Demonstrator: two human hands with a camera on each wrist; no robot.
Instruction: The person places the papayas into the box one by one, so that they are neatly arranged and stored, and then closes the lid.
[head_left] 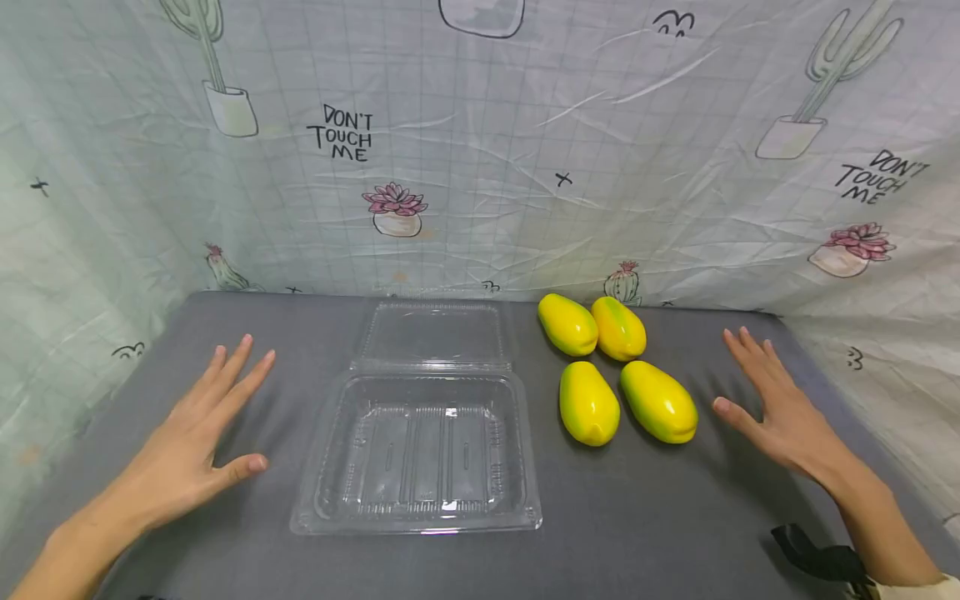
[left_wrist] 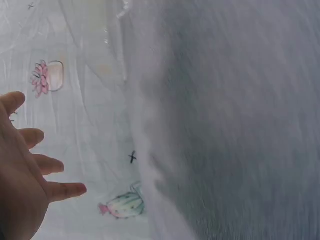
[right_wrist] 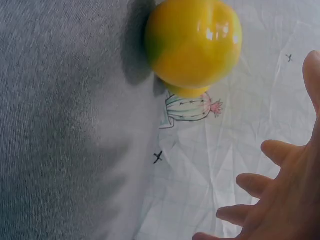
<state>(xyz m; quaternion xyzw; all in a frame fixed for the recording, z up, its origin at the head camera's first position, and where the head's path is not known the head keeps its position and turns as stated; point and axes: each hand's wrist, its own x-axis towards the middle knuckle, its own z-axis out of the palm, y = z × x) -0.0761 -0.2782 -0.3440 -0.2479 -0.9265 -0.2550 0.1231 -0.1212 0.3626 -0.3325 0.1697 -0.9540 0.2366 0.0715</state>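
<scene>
My left hand (head_left: 183,446) is held with its fingers spread, to the left of a clear plastic clamshell box (head_left: 528,467). It touches nothing. The box lies unfolded, its lid (head_left: 431,333) laid back toward the wall. On the other side, my right hand (head_left: 783,417) has its fingers extended and holds nothing. Nearest to it is a glossy yellow-green fruit (head_left: 660,402), shaped like a mango or papaya, also large in the right wrist view. Several such fruits lie grouped right of the box, among them a front one (head_left: 589,404) and two at the back (head_left: 567,325).
Grey cloth covers the table (head_left: 600,517). Behind it hangs a pale curtain (head_left: 480,167) printed with cacti and lettering, which also closes off both sides. A black strap (head_left: 821,557) is near my right wrist.
</scene>
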